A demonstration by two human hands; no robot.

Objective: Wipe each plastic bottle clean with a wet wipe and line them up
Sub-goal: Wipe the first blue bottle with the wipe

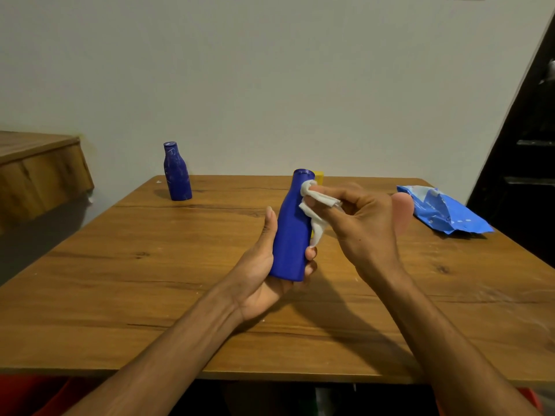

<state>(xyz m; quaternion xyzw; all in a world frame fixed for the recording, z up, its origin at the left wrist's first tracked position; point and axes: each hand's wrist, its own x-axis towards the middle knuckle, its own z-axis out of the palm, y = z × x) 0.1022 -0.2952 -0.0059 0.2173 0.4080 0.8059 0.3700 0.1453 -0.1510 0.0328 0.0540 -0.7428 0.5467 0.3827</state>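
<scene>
Above the middle of the desk [150,280], the left grip [261,271] is closed round the lower body of a blue bottle [291,235]. It holds the bottle upright and clear of the surface, evidently to expose the upper part. The right grip [369,226] pinches a white wet wipe [315,201] against the bottle's neck, just below the cap. A second blue bottle [176,175] stands far left and bears pale marks, so it probably awaits wiping. The wipe pack [444,211] lies at the right, near the working hand.

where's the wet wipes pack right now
In the head view the blue wipes pack lies at the far right of the wooden table, just beyond the right hand.
</scene>
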